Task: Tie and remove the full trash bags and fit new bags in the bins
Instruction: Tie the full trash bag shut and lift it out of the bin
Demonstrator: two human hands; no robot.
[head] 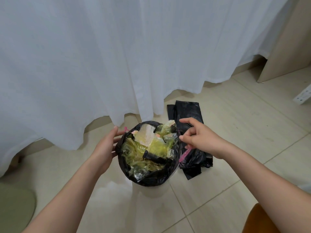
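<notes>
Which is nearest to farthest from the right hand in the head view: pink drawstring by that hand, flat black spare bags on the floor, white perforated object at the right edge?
1. Pink drawstring, under the right hand.
2. Flat black spare bags, just beyond it.
3. White perforated object, far right edge.

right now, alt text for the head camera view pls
Two bare hands reach to a full black trash bag in a white bin: left hand touching its rim, right hand over a pink drawstring. Folded black bags lie on the tiled floor beside a white curtain.
</notes>
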